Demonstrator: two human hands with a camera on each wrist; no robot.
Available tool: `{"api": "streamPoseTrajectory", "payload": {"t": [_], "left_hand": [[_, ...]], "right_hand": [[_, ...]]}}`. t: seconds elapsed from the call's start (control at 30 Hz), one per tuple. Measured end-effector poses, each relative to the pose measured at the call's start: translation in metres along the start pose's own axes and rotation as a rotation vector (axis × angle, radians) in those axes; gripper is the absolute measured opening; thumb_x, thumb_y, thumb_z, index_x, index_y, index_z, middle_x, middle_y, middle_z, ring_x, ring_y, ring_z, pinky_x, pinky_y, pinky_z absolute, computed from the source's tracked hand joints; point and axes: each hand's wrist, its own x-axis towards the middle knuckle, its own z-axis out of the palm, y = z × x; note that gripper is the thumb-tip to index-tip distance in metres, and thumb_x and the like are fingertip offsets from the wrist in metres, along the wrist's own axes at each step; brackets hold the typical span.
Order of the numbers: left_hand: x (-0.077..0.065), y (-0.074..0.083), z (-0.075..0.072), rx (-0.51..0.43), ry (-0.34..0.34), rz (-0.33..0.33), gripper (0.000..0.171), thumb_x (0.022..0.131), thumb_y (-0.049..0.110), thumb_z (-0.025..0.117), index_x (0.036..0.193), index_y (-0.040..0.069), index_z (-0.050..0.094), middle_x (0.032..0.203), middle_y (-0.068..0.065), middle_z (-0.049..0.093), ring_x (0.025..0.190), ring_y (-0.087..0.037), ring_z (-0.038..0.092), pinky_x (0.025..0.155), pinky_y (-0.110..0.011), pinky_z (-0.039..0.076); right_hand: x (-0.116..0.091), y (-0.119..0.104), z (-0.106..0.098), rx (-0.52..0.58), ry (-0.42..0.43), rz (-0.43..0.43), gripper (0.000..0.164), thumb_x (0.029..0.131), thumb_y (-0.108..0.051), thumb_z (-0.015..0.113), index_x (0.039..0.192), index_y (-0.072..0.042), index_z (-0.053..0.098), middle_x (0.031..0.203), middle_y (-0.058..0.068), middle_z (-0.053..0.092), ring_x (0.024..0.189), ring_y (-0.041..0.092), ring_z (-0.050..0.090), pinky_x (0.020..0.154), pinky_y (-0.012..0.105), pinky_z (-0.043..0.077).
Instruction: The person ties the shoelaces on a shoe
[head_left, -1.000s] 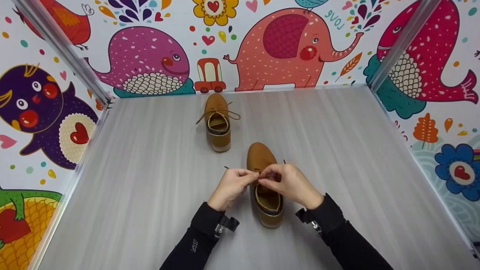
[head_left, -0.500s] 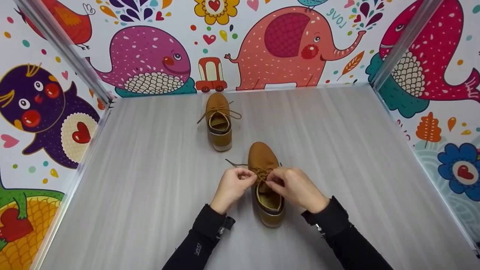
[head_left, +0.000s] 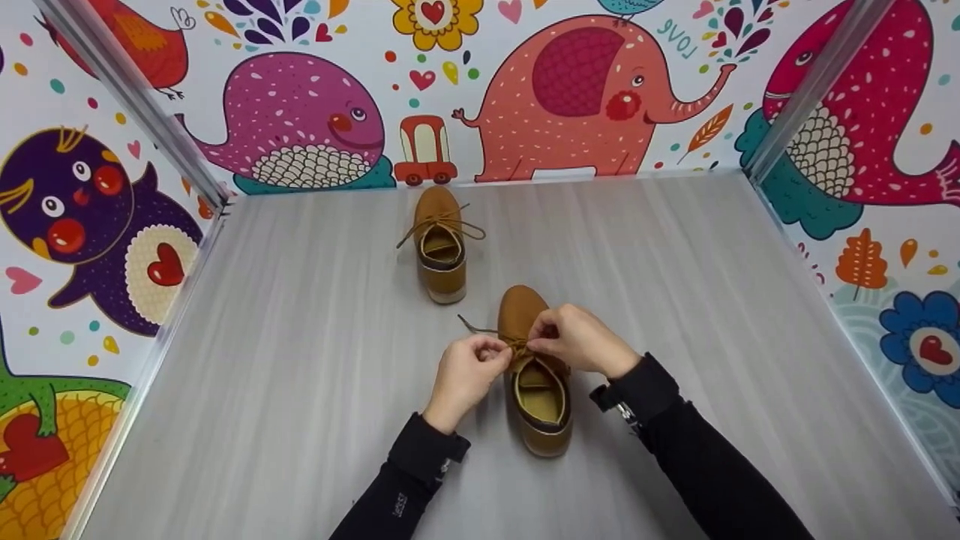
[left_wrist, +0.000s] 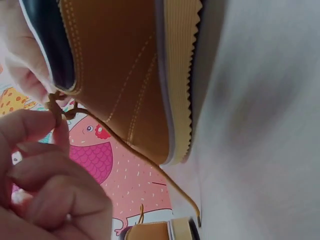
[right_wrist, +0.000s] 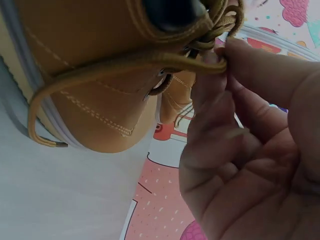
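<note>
A tan lace-up shoe (head_left: 521, 311) stands on the floor before the person, toe pointing away. At its throat the left hand (head_left: 466, 375) pinches a loop of the brown shoelace (left_wrist: 125, 142) between thumb and fingertip. From the other side the right hand (head_left: 585, 341) pinches another part of the lace, close to the knot (right_wrist: 220, 25), as the right wrist view shows. One loose lace end hangs down each side of the shoe. In the head view the fingers cover part of the lacing.
A matching shoe (head_left: 441, 255) with its lace tied in a bow stands farther back to the left. Grey wood-look flooring (head_left: 315, 315) lies under both shoes. Panels with cartoon animals (head_left: 570, 105) and metal corner posts (head_left: 817, 82) border the floor.
The right hand has moved slightly forward and up, uncovering more of the shoe's opening. The left hand has stayed nearly in place. Earlier the two hands met over the laces.
</note>
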Motion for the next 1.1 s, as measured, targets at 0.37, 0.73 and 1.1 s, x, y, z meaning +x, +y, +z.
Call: {"api": "streamPoseTrajectory", "payload": {"t": [0.37,0.73,1.1], "left_hand": [[-0.006,0.005,0.0,0.005,-0.008,0.051,0.006,0.089,0.016,0.073,0.087,0.01,0.073,0.065,0.007,0.051,0.055,-0.007,0.045,0.049,-0.021,0.035],[-0.015,0.017,0.004,0.03,-0.149,0.123,0.008,0.091,0.02,0.072,0.086,0.014,0.071,0.072,0.01,0.057,0.067,-0.007,0.052,0.062,-0.023,0.043],[-0.021,0.019,0.019,0.084,-0.191,0.176,0.01,0.093,0.02,0.07,0.087,0.013,0.073,0.07,0.012,0.058,0.063,-0.003,0.051,0.059,-0.021,0.043]], "right_hand": [[0.009,0.001,-0.005,-0.235,-0.08,-0.266,0.005,0.088,-0.006,0.075,0.086,-0.007,0.07,0.082,0.001,0.069,0.072,0.013,0.063,0.064,0.026,0.051],[-0.004,0.012,-0.004,-0.31,-0.045,-0.404,0.02,0.08,0.007,0.072,0.075,-0.007,0.059,0.067,-0.001,0.059,0.058,0.01,0.054,0.053,0.023,0.045],[-0.01,0.032,0.025,-0.267,0.353,-0.406,0.016,0.077,0.003,0.074,0.08,-0.006,0.062,0.068,0.004,0.065,0.054,0.013,0.059,0.05,0.026,0.049]]}}
